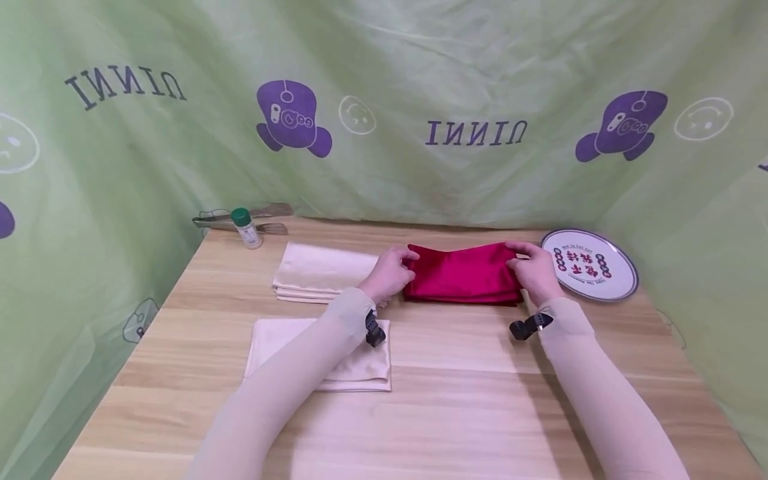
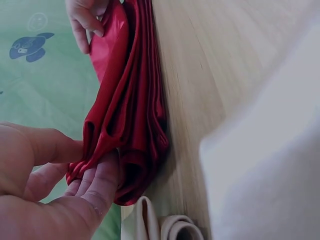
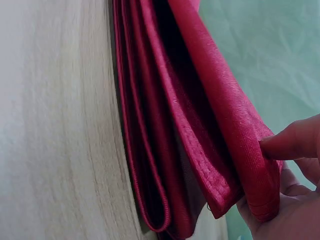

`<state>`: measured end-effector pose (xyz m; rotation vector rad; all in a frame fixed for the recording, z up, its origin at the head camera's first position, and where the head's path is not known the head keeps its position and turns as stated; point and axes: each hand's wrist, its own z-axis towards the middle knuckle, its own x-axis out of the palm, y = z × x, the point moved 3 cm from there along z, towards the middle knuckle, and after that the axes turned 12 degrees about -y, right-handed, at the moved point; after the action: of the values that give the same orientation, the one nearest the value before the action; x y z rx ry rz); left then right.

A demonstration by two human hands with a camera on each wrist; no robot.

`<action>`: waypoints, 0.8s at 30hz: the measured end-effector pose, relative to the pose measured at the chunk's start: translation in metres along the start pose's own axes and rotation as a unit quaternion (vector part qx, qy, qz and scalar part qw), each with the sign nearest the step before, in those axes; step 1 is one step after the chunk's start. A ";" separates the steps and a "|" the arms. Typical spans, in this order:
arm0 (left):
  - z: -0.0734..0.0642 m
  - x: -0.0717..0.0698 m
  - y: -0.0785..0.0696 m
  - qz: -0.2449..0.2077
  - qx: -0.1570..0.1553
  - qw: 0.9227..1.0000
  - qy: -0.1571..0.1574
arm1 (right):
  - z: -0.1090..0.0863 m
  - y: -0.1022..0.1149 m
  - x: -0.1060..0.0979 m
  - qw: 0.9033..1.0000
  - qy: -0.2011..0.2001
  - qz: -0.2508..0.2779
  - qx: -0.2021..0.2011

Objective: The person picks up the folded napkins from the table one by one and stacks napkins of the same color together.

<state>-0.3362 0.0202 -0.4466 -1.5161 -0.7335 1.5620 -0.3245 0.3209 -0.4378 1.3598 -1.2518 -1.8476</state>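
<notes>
A stack of folded red satin cloth (image 1: 465, 273) lies toward the back of the table. My left hand (image 1: 390, 272) pinches its upper layer at the left end, thumb above and fingers tucked under the fold. At the other end my right hand (image 1: 536, 273) grips the same layer's corner between thumb and fingers. In the right wrist view the upper red layer (image 3: 225, 110) stands lifted off the layers below, with a dark gap between. Left of the red stack lies a folded cream cloth (image 1: 327, 267), partly behind my left hand.
Another folded cream cloth (image 1: 282, 340) lies nearer, partly under my left forearm. A round plate with printed red characters (image 1: 624, 280) sits at back right. A green-capped shaker bottle (image 1: 247, 230) and metal tongs (image 1: 216, 222) are at back left. A green printed curtain (image 1: 396, 173) hangs behind the table.
</notes>
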 end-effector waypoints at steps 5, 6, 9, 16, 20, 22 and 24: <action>-0.001 -0.001 0.002 0.005 -0.009 1.000 0.007 | 0.003 -0.005 0.004 0.999 -0.003 -0.032 -0.011; -0.001 -0.002 0.002 0.007 -0.010 1.000 0.008 | 0.003 -0.005 0.004 0.999 -0.003 -0.040 -0.014; -0.003 -0.003 0.001 0.008 -0.016 1.000 0.013 | 0.003 -0.006 0.002 0.999 0.000 -0.051 -0.018; -0.007 -0.016 0.004 -0.031 -0.010 0.999 0.027 | 0.002 -0.008 -0.002 0.998 0.008 -0.059 -0.015; -0.016 -0.029 0.003 -0.045 0.003 0.998 0.037 | -0.002 -0.011 -0.009 0.999 0.012 -0.050 -0.012; -0.023 -0.037 0.001 -0.047 0.013 0.998 0.046 | -0.006 -0.012 -0.014 0.999 0.014 -0.040 -0.014; -0.029 -0.046 -0.001 -0.051 0.021 0.997 0.051 | -0.010 -0.012 -0.018 0.999 0.018 -0.034 -0.020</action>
<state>-0.3104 -0.0223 -0.4256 -1.4934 -0.7046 1.4051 -0.3074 0.3369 -0.4416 1.4236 -1.1587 -1.8761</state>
